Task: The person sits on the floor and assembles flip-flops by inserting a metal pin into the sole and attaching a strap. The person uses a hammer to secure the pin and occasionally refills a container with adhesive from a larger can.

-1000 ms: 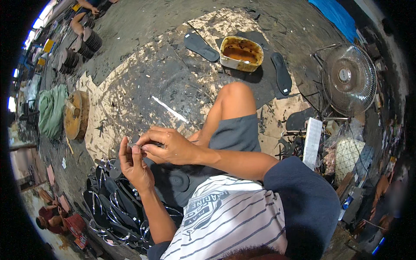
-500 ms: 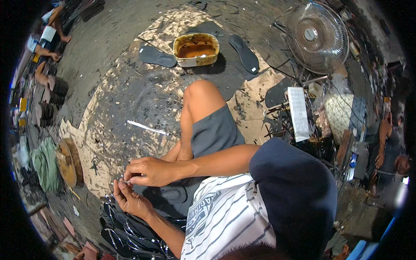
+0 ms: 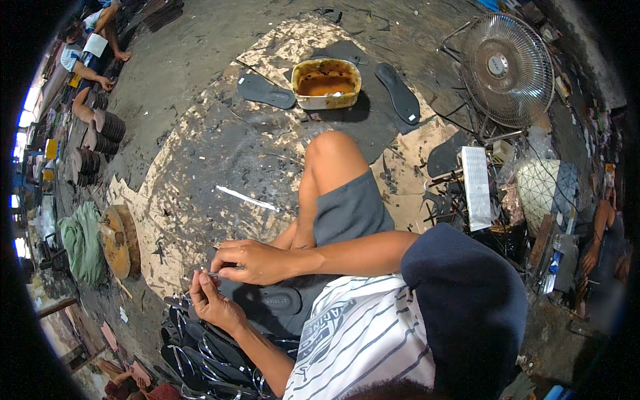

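Note:
My right hand (image 3: 248, 262) reaches across my body, its fingers pinched together near the tip of my left hand. Fingers up, my left hand (image 3: 217, 308) meets it in a pinch. A thin, small dark piece shows between the two sets of fingertips, too small to name. Just below the right hand, a dark sandal sole (image 3: 283, 301) lies on a grey surface by my lap. Beside my left forearm is a heap of black sandals (image 3: 200, 350) with shiny straps, partly hidden by the arm.
Ahead stands a tub of brown, glue-like stuff (image 3: 327, 101) between two black soles (image 3: 265, 91) (image 3: 399, 95). A white strip (image 3: 248, 199) lies on the stained cardboard. At right are a fan (image 3: 508, 70) and a white box (image 3: 475, 190); at left, a round wooden block (image 3: 120, 241), a green cloth (image 3: 83, 243) and a co-worker (image 3: 90, 57).
The whole view has shifted, so the scene sits farther right and slightly lower. My hands stay together at the small piece, with only slight finger movement.

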`<state>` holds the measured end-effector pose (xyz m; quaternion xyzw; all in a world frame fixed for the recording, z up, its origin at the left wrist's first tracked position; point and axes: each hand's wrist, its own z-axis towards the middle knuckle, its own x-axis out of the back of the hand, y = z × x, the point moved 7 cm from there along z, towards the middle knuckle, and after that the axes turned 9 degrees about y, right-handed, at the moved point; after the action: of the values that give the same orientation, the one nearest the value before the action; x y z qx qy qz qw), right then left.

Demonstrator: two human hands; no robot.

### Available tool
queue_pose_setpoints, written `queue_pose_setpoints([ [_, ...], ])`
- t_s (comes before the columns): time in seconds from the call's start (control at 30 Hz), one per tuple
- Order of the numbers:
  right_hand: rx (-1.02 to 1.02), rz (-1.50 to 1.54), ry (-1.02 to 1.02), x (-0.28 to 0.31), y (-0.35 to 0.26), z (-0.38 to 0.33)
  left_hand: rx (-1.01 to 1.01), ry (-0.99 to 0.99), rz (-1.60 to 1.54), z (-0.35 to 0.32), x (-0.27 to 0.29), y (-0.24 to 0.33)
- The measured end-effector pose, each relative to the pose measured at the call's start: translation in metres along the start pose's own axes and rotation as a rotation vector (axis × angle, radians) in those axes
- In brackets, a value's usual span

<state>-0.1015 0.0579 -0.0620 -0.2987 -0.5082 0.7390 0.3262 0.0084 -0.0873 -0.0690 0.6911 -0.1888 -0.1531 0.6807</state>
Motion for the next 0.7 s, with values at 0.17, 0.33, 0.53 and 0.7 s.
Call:
queue_pose_setpoints([
  [0.17, 0.005, -0.020, 0.001, 0.001, 0.000, 0.001, 0.002, -0.025, -0.072, -0.001, -0.004, 0.003],
  [0.33, 0.041, -0.010, 0.022, 0.000, 0.006, 0.000, -0.001, -0.069, -0.031, 0.001, -0.002, -0.002],
  [0.53, 0.072, -0.029, 0.014, -0.013, 0.022, -0.004, 0.036, -0.039, 0.120, 0.000, 0.010, -0.006],
  [0.7, 0.091, -0.056, 0.082, -0.010, 0.029, -0.008, -0.234, -0.161, 0.495, 0.012, 0.028, 0.000],
])
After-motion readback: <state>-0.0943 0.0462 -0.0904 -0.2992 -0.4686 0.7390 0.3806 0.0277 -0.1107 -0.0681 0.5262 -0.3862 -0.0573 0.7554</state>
